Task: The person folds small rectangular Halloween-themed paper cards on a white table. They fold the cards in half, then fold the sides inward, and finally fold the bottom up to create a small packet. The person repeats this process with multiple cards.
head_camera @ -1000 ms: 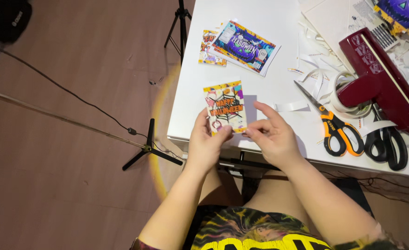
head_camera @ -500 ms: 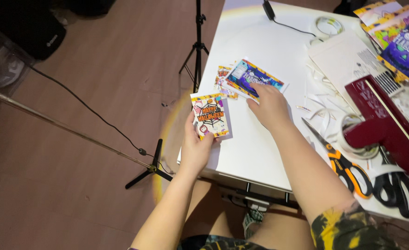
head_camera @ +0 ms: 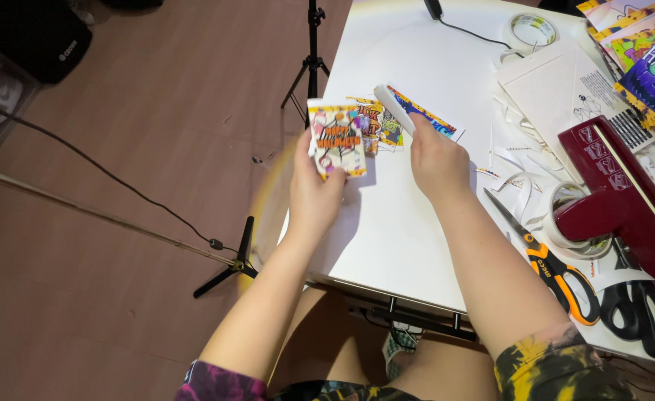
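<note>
Item: printed card [head_camera: 336, 139], orange and white, upright, long axis vertical in frame. Held centre-left of frame at the table [head_camera: 416, 223] edge, in the left hand [head_camera: 314, 194]; thumb and fingers clamped on its lower part.

Item: white strip [head_camera: 393, 108], tilted, long axis running up-left to down-right. Held just above the right hand [head_camera: 437, 160], fingers closed on its lower end. It lies to the right of the card, near but apart; the right hand is the nearer to it.

Item: second printed cards [head_camera: 387, 128], flat on the table behind the strip, partly hidden.

Also at right of frame: orange scissors [head_camera: 557, 271], black scissors [head_camera: 643, 308], dark red tape dispenser [head_camera: 624, 200].
</note>
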